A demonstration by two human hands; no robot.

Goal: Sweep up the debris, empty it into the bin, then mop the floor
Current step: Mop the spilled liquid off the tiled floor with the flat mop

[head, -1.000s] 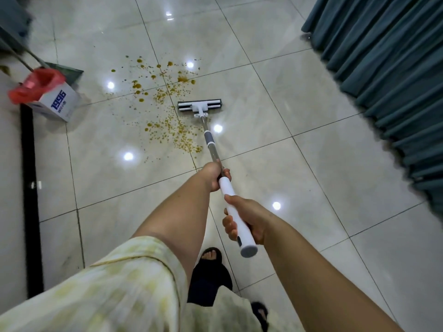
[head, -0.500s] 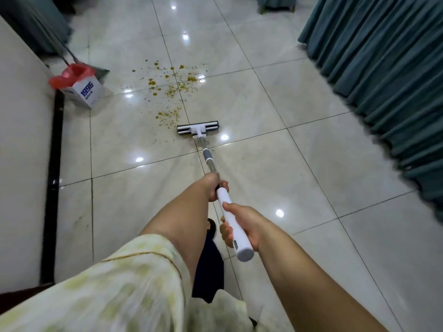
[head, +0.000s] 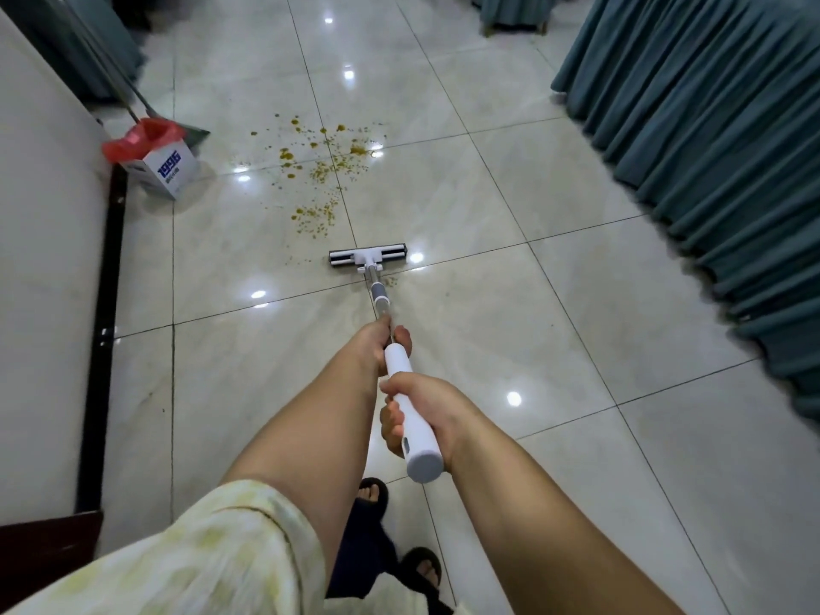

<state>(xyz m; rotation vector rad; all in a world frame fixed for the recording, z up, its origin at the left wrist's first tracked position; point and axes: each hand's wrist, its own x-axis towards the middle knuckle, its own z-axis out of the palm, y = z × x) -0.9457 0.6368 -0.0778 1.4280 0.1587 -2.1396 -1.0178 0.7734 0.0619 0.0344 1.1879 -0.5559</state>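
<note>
1. Fingers [head: 390, 430] of the right hand [head: 426, 410] are wrapped tight around the white grip of the mop [head: 401, 379], close to its capped end.
2. Fingers [head: 403, 336] of the left hand [head: 379, 344] are clamped on the same handle farther along, where the white grip meets the thinner metal pole.
3. Both bare forearms reach forward; a pale yellow patterned sleeve [head: 199, 552] covers the left upper arm.
4. Beyond the left fingers, the pole slopes down to the mop head [head: 367, 256], which lies flat on the glossy tiled floor [head: 554, 330], set crosswise to the handle.
5. Just past the mop head, and slightly left of it, yellow-brown debris [head: 317, 170] is scattered over the tiles; a few specks lie beside the pole, just behind the head.
6. Far ahead and left of the fingers, a white box bin [head: 166, 168] with blue lettering and a red liner stands by the wall [head: 40, 259].
7. A dark dustpan [head: 195, 136] rests behind the bin, touching or nearly touching it.
8. Teal curtains [head: 710, 139] hang along the right side, well apart from the mop.
9. Below the fingers, two feet in dark sandals [head: 421, 570] stand on the floor.
</note>
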